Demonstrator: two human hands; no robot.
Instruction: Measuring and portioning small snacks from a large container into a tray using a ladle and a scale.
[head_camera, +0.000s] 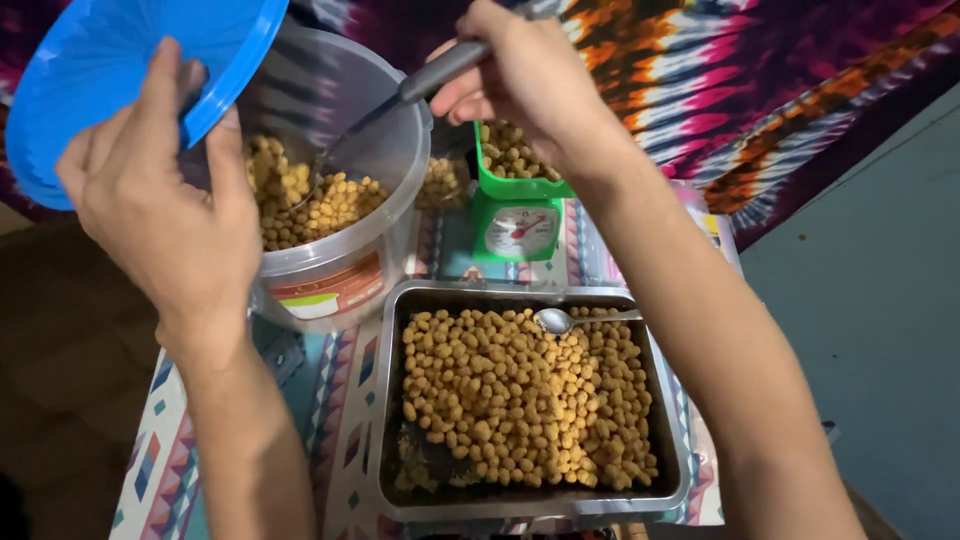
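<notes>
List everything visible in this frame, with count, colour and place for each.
Lid: one, blue, top left, held up.
Bucket: one, clear plastic, upper left, part filled.
Long-handled utensil: one, grey handle, reaching into the bucket.
Kitchen scale: one, green with a white dial, top centre, its bowl filled.
Metal tray: one, silver, centre.
Spoon: one, silver, lying on the tray's fill.
Round pellets: many, tan, in tray, bucket and scale bowl.
Table cover: one, geometric pastel pattern, under everything.
Tie-dye cloth: one, purple and orange, top right.
Left hand: holds the lid.
Right hand: grips the utensil.
</notes>
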